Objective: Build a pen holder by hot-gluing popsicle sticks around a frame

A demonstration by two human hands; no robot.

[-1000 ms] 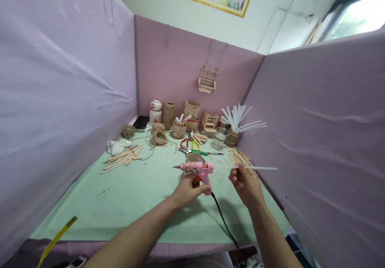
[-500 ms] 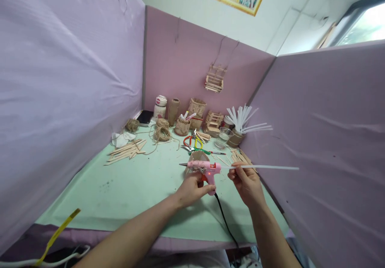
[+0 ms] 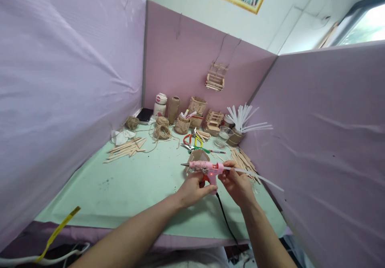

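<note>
Head view: the right hand (image 3: 237, 185) has slid in along the glue stick (image 3: 261, 181) and now sits tight against the back of the glue gun (image 3: 204, 166). Half a second ago there was a clear gap between them. The stick was level then. Now its free end droops toward 4 o'clock, out near the purple partition (image 3: 315, 147), and its near end meets the rear of the gun. By the look of it, the stick is seating in the gun's back opening, though the fingers hide the joint itself.

The left hand (image 3: 192, 187) is wrapped shut around the gun's grip from below, forearm coming in from 7 o'clock. It holds the gun above the bench (image 3: 129, 187), nozzle at 9 o'clock, red lamp lit. The right hand's fingers are pinched together on the stick, wrist bent in, forearm rising from 5 o'clock. The black cord (image 3: 224, 220) trails off toward 6 o'clock between the arms.

At 12 o'clock beyond the gun sits a small twine-wrapped cup (image 3: 197, 155), with the pliers (image 3: 192, 141) farther back. Loose craft sticks (image 3: 243, 161) lie at 2 o'clock.
</note>
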